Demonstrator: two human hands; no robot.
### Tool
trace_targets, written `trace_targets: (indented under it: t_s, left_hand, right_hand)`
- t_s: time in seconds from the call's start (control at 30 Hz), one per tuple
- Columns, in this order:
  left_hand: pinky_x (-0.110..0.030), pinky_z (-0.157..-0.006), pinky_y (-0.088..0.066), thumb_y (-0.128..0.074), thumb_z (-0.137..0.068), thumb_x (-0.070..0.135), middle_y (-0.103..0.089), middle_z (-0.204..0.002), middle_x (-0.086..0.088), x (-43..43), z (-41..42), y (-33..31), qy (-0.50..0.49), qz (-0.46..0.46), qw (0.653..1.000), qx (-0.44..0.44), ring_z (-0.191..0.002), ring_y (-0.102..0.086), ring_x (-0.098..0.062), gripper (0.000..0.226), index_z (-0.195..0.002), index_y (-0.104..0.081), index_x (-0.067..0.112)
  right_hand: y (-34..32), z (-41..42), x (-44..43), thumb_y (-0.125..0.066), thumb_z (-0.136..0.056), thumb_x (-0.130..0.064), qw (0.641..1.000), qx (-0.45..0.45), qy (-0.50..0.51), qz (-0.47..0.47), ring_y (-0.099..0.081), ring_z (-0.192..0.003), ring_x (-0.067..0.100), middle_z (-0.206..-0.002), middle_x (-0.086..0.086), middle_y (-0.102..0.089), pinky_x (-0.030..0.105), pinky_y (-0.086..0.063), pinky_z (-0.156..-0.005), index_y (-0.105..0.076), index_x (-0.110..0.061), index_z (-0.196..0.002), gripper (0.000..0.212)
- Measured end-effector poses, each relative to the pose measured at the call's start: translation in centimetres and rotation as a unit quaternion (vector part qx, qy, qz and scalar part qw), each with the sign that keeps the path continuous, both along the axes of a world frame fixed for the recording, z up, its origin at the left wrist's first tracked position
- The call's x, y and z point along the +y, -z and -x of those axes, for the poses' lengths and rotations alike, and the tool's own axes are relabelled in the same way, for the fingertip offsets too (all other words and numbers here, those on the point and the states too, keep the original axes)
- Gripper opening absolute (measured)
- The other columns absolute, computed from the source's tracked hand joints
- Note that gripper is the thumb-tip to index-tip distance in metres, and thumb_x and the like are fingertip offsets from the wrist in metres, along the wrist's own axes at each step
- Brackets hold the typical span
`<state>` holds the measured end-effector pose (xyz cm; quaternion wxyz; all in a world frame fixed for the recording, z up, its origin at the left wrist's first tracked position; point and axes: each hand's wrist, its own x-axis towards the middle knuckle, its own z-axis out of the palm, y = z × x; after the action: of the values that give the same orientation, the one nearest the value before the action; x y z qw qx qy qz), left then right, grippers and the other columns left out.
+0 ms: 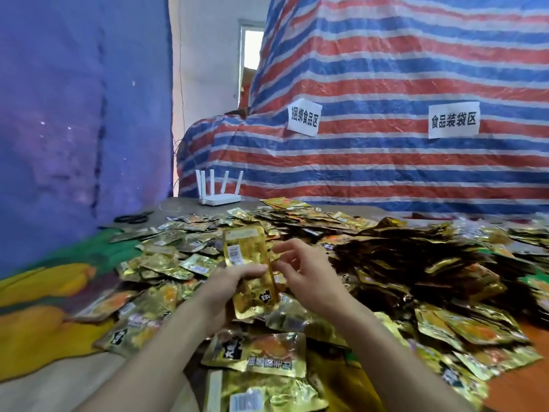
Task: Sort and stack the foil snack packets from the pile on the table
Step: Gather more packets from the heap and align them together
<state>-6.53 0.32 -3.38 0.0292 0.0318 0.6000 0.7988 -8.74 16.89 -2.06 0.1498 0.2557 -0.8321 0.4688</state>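
Note:
A big pile of gold foil snack packets (386, 263) covers the table from the middle to the right edge. Above the pile my left hand (228, 288) grips a small upright stack of gold packets (252, 272), barcode side facing me. My right hand (309, 275) hovers just to the right of the stack with fingers spread, its fingertips near the stack's edge and nothing held in it. More packets (261, 355) lie flat between my forearms close to me.
A white router (218, 193) with several antennas stands at the table's far edge. Black scissors (133, 217) lie at the far left. A striped tarp (386, 114) with two paper signs rises behind the table. A colourful cloth (44, 307) covers the left side.

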Motion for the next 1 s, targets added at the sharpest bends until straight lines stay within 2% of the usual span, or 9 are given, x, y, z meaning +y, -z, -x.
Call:
trace_targets:
  t_s: [0.17,0.27,0.37,0.47,0.6,0.73,0.83,0.93,1.0]
  left_hand:
    - [-0.037,-0.061,-0.061,-0.068,-0.074,0.020,-0.071,-0.107,-0.029,-0.2,0.4,0.4,0.054,-0.010,0.998,-0.009,-0.086,-0.075,-0.035,0.029,-0.096,-0.080,0.005]
    - [-0.041,-0.065,-0.061,-0.067,-0.074,0.020,-0.071,-0.105,-0.029,-0.6,0.2,0.3,0.083,-0.064,0.994,0.008,-0.084,-0.074,-0.036,0.030,-0.096,-0.080,0.004]
    - [-0.041,-0.068,-0.061,-0.062,-0.079,0.017,-0.070,-0.092,-0.025,-0.8,0.0,0.3,0.095,-0.125,0.987,0.021,-0.080,-0.073,-0.034,0.028,-0.094,-0.077,0.000]
    - [-0.042,-0.072,-0.061,-0.062,-0.082,0.013,-0.068,-0.088,-0.019,-0.5,-0.2,0.5,0.124,-0.145,0.981,0.026,-0.080,-0.072,-0.031,0.023,-0.094,-0.076,-0.001]
    - [-0.042,-0.071,-0.061,-0.065,-0.079,0.014,-0.071,-0.090,-0.022,0.1,-0.5,0.4,0.139,-0.114,0.984,0.018,-0.080,-0.073,-0.032,0.027,-0.097,-0.078,-0.001]
    - [-0.041,-0.064,-0.061,-0.078,-0.067,0.008,-0.073,-0.100,-0.026,0.5,-0.8,0.0,0.119,-0.080,0.990,0.011,-0.082,-0.074,-0.035,0.035,-0.101,-0.078,0.000]
    - [-0.041,-0.059,-0.061,-0.072,-0.073,0.015,-0.071,-0.111,-0.027,0.5,-0.8,-0.1,0.074,-0.053,0.996,-0.009,-0.082,-0.074,-0.035,0.047,-0.117,-0.068,-0.003]
    - [-0.039,-0.054,-0.059,-0.074,-0.070,0.014,-0.070,-0.105,-0.029,0.3,-0.6,-0.1,0.025,-0.013,0.999,-0.017,-0.073,-0.072,-0.036,0.058,-0.123,-0.060,-0.007]
    - [-0.044,-0.060,-0.060,-0.081,-0.063,0.009,-0.069,-0.106,-0.031,0.1,-0.4,0.1,0.002,0.024,1.000,0.005,-0.076,-0.072,-0.038,0.073,-0.128,-0.053,-0.006]
  right_hand:
    - [-0.2,-0.5,1.3,-0.050,-0.104,-0.012,0.993,0.035,0.053,-0.101,-0.059,-0.076,-0.001,-0.100,-0.003,-0.068,0.006,-0.043,-0.059,-0.072,-0.017,-0.110,0.023]
    - [-1.2,-0.8,2.0,-0.052,-0.099,-0.005,0.994,-0.106,-0.027,0.020,-0.054,-0.065,0.010,-0.078,0.003,-0.059,0.018,-0.043,-0.057,-0.067,-0.015,-0.087,0.022]
    - [-2.0,-1.0,2.7,-0.048,-0.085,-0.005,0.924,-0.244,-0.195,0.221,-0.055,-0.078,0.019,-0.079,0.005,-0.060,0.031,-0.046,-0.076,-0.056,-0.010,-0.075,0.014]
    - [-2.3,-1.0,3.5,-0.041,-0.081,-0.011,0.836,-0.291,-0.316,0.340,-0.059,-0.083,0.024,-0.074,0.005,-0.061,0.038,-0.045,-0.092,-0.059,-0.012,-0.071,0.020]
    - [-1.8,-0.9,3.4,-0.061,-0.076,-0.004,0.761,-0.306,-0.369,0.436,-0.066,-0.067,0.020,-0.075,0.004,-0.064,0.036,-0.057,-0.077,-0.072,-0.002,-0.106,0.032]
    - [-1.5,-0.7,2.7,-0.056,-0.091,0.009,0.815,-0.288,-0.286,0.414,-0.072,-0.072,0.018,-0.119,0.015,-0.073,0.027,-0.061,-0.065,-0.074,-0.011,-0.117,0.038]
    - [-1.3,-0.5,2.9,-0.072,-0.080,0.003,0.885,-0.224,-0.177,0.367,-0.076,-0.091,0.029,-0.118,0.014,-0.073,0.030,-0.061,-0.067,-0.067,-0.014,-0.128,0.051]
    - [-1.0,-0.8,2.8,-0.087,-0.062,-0.006,0.923,-0.193,-0.132,0.307,-0.075,-0.100,0.029,-0.127,0.013,-0.068,0.038,-0.063,-0.072,-0.068,-0.021,-0.126,0.069]
    - [-0.8,-1.2,2.4,-0.089,-0.064,-0.006,0.943,-0.165,-0.135,0.254,-0.074,-0.102,0.024,-0.130,0.009,-0.066,0.039,-0.063,-0.073,-0.068,-0.028,-0.123,0.066]
